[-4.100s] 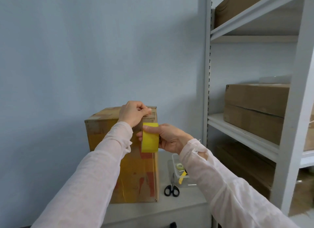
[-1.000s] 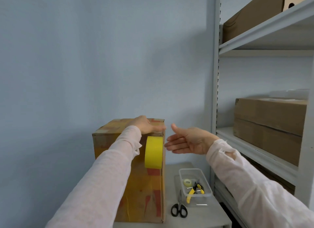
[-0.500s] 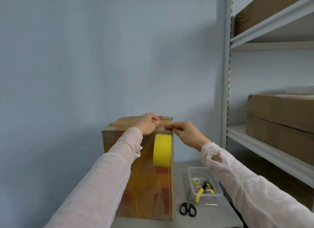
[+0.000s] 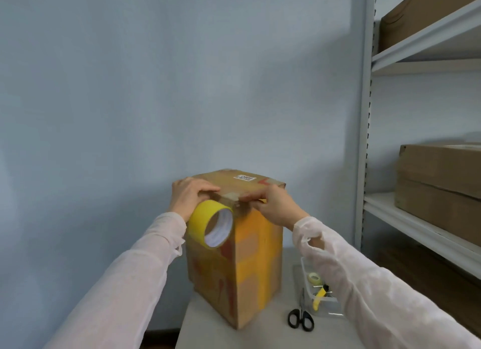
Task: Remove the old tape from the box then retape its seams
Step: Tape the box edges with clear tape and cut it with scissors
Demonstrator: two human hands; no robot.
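A tall cardboard box [image 4: 257, 257], patched with yellow and red tape, stands on a grey table [image 4: 208, 328] with one corner turned toward me. My left hand [image 4: 188, 196] grips the box's top edge on the left, fingers curled over it. A yellow tape roll [image 4: 200, 218] hangs just below that hand against the near corner, joined to the box by a short strip [image 4: 230, 196]. My right hand [image 4: 276, 208] pinches the strip's end at the top edge of the right face.
Black scissors [image 4: 300, 318] lie on the table right of the box. Beside them a clear tray [image 4: 322, 304] holds a small tape roll [image 4: 314, 278] and a yellow-handled tool [image 4: 318, 295]. A metal shelf unit [image 4: 416, 229] with brown boxes [image 4: 440, 177] stands at the right.
The box now shows a corner toward me instead of a flat face. My right hand has let go of the roll and come to the top edge; the roll hangs from the strip.
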